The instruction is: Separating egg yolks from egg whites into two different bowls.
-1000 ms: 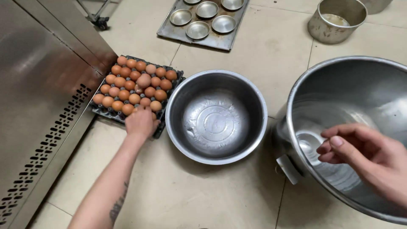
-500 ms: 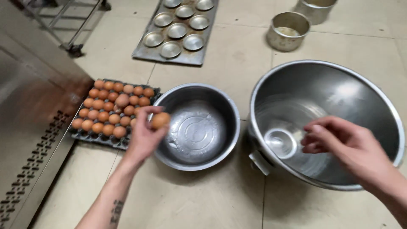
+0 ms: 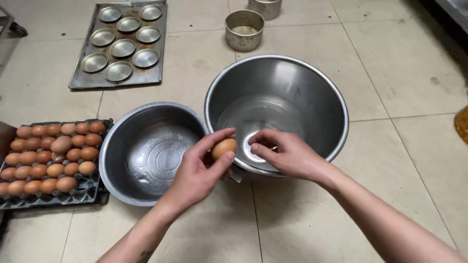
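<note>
Brown egg [image 3: 224, 148], smooth, whole, uncracked

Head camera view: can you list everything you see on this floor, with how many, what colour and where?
egg: one, brown, held in the left hand's fingertips near the large bowl's near rim
egg tray: one, dark, far left, mostly full of brown eggs
small bowl: one, steel, left of centre
large bowl: one, steel, centre
baking tray: one, grey, top left, holding seven round moulds
round tins: two, metal, top centre, one cut off by the frame
floor: beige tiles
left hand: holding the egg
right hand: over the large bowl's rim
</note>
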